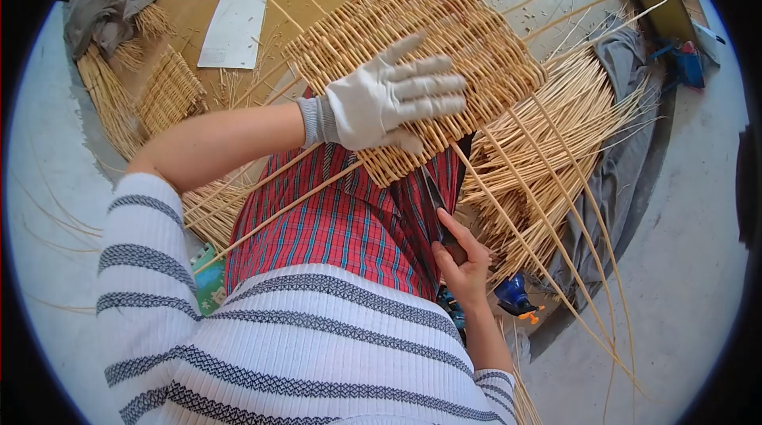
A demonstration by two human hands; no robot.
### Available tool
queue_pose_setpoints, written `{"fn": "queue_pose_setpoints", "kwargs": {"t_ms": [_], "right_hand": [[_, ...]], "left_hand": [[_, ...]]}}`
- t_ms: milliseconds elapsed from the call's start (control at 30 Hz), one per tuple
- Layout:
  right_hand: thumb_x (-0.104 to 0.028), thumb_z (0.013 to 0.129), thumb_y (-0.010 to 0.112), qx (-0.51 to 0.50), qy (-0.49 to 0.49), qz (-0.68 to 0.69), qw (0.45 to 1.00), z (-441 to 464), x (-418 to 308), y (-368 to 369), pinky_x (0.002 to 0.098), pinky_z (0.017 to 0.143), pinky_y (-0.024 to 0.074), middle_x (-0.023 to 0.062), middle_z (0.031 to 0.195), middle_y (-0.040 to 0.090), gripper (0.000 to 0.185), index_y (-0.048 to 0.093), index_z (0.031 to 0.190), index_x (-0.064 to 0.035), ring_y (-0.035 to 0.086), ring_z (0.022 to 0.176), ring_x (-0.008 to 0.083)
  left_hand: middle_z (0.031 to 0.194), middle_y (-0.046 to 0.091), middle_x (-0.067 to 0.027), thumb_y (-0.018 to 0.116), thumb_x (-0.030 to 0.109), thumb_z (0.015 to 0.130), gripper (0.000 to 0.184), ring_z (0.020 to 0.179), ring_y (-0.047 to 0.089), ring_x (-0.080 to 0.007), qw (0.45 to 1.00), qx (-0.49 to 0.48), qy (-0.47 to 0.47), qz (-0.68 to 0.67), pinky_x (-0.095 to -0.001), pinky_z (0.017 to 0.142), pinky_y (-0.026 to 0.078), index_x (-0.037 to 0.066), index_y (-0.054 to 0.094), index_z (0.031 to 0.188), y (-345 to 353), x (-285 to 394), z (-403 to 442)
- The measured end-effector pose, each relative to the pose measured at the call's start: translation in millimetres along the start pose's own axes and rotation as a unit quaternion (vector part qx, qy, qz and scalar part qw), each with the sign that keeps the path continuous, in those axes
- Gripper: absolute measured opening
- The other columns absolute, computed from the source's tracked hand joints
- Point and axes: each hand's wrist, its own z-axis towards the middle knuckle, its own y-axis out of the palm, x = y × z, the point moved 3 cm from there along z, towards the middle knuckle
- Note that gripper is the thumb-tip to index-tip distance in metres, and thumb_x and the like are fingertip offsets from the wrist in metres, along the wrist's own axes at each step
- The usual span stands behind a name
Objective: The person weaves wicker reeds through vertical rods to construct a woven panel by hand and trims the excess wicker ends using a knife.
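Note:
A woven wicker panel (476, 44) lies tilted above my lap, with long loose rods sticking out from its edges. My left hand (389, 96), in a white glove with a grey cuff, rests flat on the panel with its fingers spread. Below the panel's lower edge, my bare right hand (460, 257) is closed around a dark, narrow tool (432, 196). The tool's tip points up toward the panel's edge; its exact kind is unclear. A red checked cloth (317, 223) covers my lap.
Bundled rods (548, 163) lie on grey cloth at the right. At the left are a smaller woven piece (171, 92), more rods (107, 100) and a white sheet (234, 28). A blue bottle (513, 295) stands by my right arm. Long rods reach out to the lower right.

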Motion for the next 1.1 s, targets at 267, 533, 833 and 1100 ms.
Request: {"fn": "queue_pose_setpoints", "kwargs": {"t_ms": [267, 533, 833, 1100], "right_hand": [[-0.006, 0.085, 0.078, 0.012, -0.202, -0.328, 0.923, 41.8, -7.7, -28.2, 0.0330, 0.049, 0.0452, 0.0055, 0.063, 0.059, 0.049, 0.075, 0.130, -0.0250, 0.057, 0.053, 0.0212], [-0.012, 0.094, 0.072, -0.159, 0.068, 0.048, 0.984, 61.5, -6.9, -41.6, 0.0225, 0.060, 0.0460, 0.0076, 0.107, 0.078, 0.045, 0.069, 0.139, -0.0159, 0.060, 0.067, 0.0038], [-0.012, 0.094, 0.072, -0.190, 0.101, 0.024, 0.976, 72.7, -9.2, -42.3, 0.0255, 0.063, 0.0503, 0.0045, 0.095, 0.076, 0.045, 0.069, 0.139, -0.0177, 0.064, 0.068, 0.0087], [-0.012, 0.099, 0.065, -0.245, 0.169, 0.119, 0.947, 63.8, -14.7, -32.7, 0.0222, 0.047, 0.0321, -0.0035, 0.071, 0.053, 0.058, 0.051, 0.156, -0.0172, 0.040, 0.057, 0.0049]], "left_hand": [[0.173, 0.023, -0.0007, 0.046, 0.075, 0.088, 0.098, 0.159, 0.021, -0.0212, 0.990, -0.116, 0.057, -0.057, -0.0532, 0.132, 0.006, 0.020, 0.022, 0.167, 12.6, 0.8, 15.3], [0.169, 0.032, -0.0051, 0.057, 0.063, 0.085, 0.092, 0.158, 0.026, -0.0268, 0.989, -0.113, 0.037, -0.088, -0.0587, 0.130, 0.012, 0.018, 0.037, 0.162, 12.4, -4.2, 18.5], [0.170, 0.030, -0.0043, 0.052, 0.065, 0.088, 0.089, 0.158, 0.024, -0.0259, 0.988, -0.127, 0.043, -0.079, -0.0571, 0.131, 0.010, 0.019, 0.036, 0.162, 11.4, -3.4, 17.4], [0.164, 0.041, -0.0083, 0.048, 0.066, 0.092, 0.083, 0.155, 0.032, -0.0284, 0.992, -0.100, 0.051, -0.054, -0.0566, 0.129, 0.016, 0.016, 0.044, 0.158, 6.1, -0.3, 17.8]]}}
